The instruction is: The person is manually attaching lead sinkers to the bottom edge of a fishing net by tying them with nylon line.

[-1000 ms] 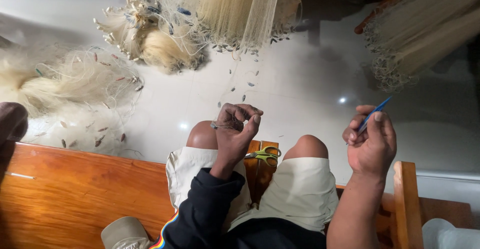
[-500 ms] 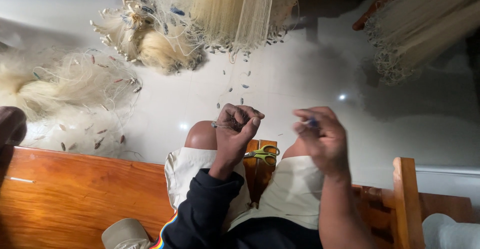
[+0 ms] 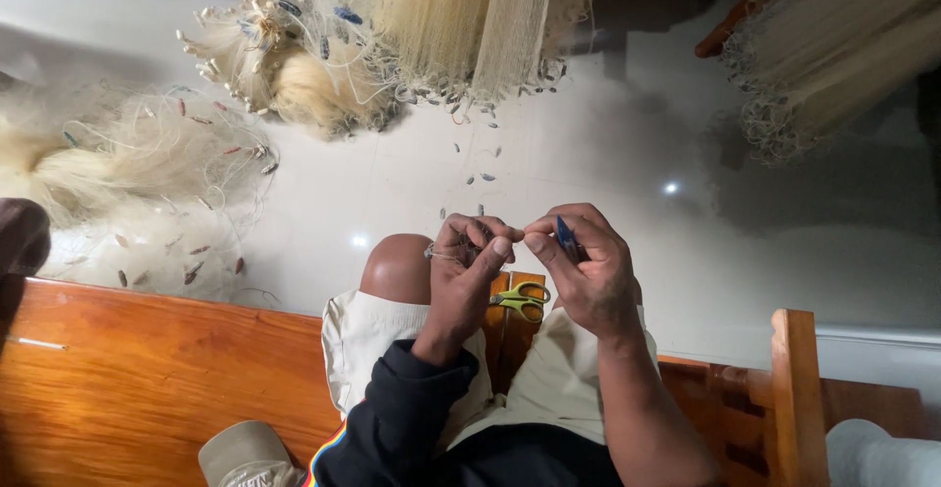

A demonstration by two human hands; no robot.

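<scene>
1. We hold a blue netting needle [image 3: 566,233] pinched in our right hand [image 3: 585,271], above our knees.
2. Our left hand [image 3: 469,271] is closed, thumb and fingers meeting the right hand's fingertips on fine line; what it grips is too thin to tell.
3. Green-handled scissors [image 3: 520,299] lie on the wooden bench [image 3: 147,389] between our thighs.
4. Pale fishing net [image 3: 441,26] hangs over the white floor [image 3: 608,134] ahead.
</scene>
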